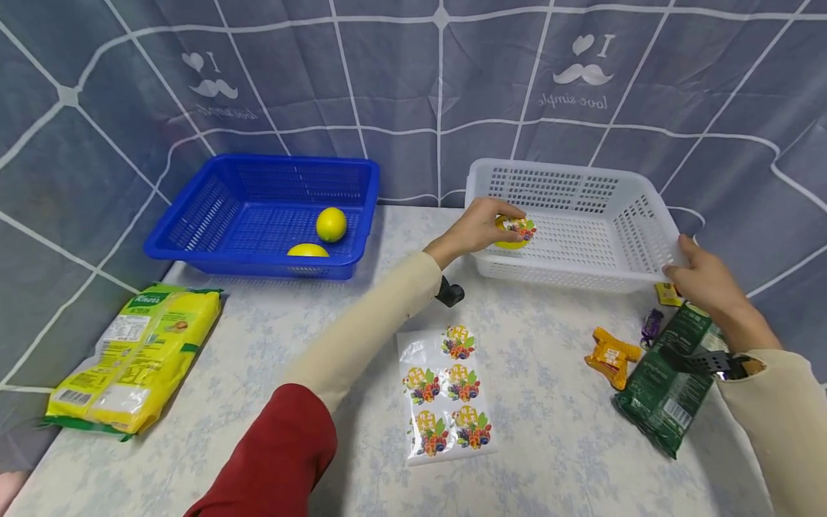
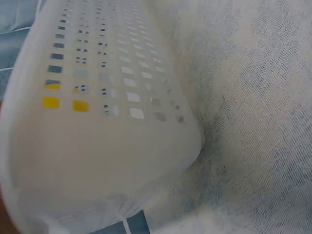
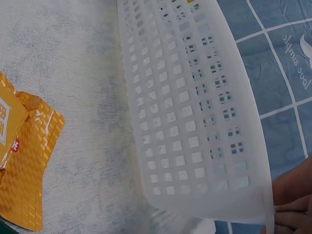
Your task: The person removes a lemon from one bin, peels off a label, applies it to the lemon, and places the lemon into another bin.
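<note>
My left hand (image 1: pixel 478 226) reaches over the left end of a white plastic basket (image 1: pixel 575 276) and holds a yellow lemon (image 1: pixel 510 245) between thumb and fingers. On the lemon's side is a fruit-print sticker (image 1: pixel 525 228). Yellow also shows through the holes of the basket wall (image 2: pixel 112 146) in the left wrist view. At the basket's right end, my right hand (image 1: pixel 711 283) grips the rim; its fingers (image 3: pixel 292 187) curl over the edge in the right wrist view. Whether the lemon touches the basket floor is hard to see.
A blue basket (image 1: pixel 258 266) with two lemons (image 1: pixel 332 225) stands at the back left. A sticker sheet (image 1: pixel 446 395) lies front centre. Near my right arm are a green packet (image 1: pixel 672 380), an orange-wrapped snack (image 1: pixel 610 357) and small wrapped sweets (image 1: pixel 652 327). A yellow bag (image 1: pixel 142 359) lies left.
</note>
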Demonstrator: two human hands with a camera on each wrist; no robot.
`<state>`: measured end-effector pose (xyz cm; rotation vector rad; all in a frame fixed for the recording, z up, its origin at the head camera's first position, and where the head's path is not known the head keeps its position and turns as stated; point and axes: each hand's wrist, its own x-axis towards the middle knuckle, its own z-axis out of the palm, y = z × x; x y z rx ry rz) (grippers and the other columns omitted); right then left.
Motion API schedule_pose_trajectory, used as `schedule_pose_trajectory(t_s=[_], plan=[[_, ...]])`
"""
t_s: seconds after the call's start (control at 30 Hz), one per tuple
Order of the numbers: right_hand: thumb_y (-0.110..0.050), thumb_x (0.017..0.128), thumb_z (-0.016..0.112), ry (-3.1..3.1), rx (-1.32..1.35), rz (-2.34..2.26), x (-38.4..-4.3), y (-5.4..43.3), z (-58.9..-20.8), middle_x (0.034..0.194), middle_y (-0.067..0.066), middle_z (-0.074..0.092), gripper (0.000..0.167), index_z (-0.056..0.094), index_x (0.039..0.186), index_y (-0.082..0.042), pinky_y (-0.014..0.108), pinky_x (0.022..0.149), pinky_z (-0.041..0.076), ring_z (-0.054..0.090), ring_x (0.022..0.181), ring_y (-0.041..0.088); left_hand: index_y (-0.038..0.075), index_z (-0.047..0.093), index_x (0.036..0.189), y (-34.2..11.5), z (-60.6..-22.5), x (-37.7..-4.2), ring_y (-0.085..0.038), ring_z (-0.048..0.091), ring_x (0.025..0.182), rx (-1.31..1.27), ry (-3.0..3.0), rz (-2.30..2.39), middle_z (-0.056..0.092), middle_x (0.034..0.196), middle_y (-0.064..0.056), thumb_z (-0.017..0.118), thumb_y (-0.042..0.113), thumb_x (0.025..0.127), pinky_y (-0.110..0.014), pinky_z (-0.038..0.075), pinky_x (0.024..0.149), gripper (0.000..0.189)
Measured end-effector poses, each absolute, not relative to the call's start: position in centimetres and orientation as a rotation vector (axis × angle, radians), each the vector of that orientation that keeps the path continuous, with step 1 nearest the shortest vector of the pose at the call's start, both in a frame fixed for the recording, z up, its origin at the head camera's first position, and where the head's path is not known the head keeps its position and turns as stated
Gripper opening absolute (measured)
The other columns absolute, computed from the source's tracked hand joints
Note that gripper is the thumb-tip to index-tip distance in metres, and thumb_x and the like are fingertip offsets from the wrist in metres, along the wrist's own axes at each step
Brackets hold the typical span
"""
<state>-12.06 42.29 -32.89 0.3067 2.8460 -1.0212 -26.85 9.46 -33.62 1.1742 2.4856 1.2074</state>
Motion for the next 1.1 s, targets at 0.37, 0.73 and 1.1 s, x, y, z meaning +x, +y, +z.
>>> schedule_pose_trajectory(t_s=[0.37, 0.73, 1.1], plan=[[-0.021, 0.103, 0.033, 2.843, 0.287, -0.982, -12.3, 42.3, -32.4, 0.147, 0.046, 0.012, 0.071, -0.017, 0.15, -0.002, 0.072, 0.101, 0.022, 0.022, 0.13, 0.062, 0.014, 0.068, 0.126, 11.4, -33.3, -26.9, -0.011, 0.056, 0.115, 1.101, 2.618, 0.686, 0.063, 0.13, 0.003, 0.078, 0.023, 0.087, -0.026, 0.046, 0.093, 0.042], [-0.019, 0.104, 0.034, 2.864, 0.267, -0.97, -11.9, 42.1, -33.0, 0.145, 0.048, 0.015, 0.07, -0.014, 0.15, 0.002, 0.073, 0.105, 0.017, 0.021, 0.131, 0.064, 0.025, 0.077, 0.11, 11.6, -33.8, -26.3, -0.009, 0.059, 0.111, 1.058, 2.647, 0.479, 0.068, 0.118, 0.01, 0.071, 0.012, 0.089, -0.035, 0.049, 0.09, 0.026], [-0.02, 0.103, 0.035, 2.885, 0.265, -0.958, -11.9, 42.3, -32.8, 0.145, 0.048, 0.013, 0.071, -0.012, 0.15, 0.004, 0.073, 0.102, 0.021, 0.023, 0.129, 0.063, 0.021, 0.073, 0.119, 11.5, -33.4, -26.0, -0.011, 0.055, 0.118, 1.073, 2.621, 0.509, 0.063, 0.127, 0.006, 0.072, 0.017, 0.091, -0.034, 0.047, 0.093, 0.028]])
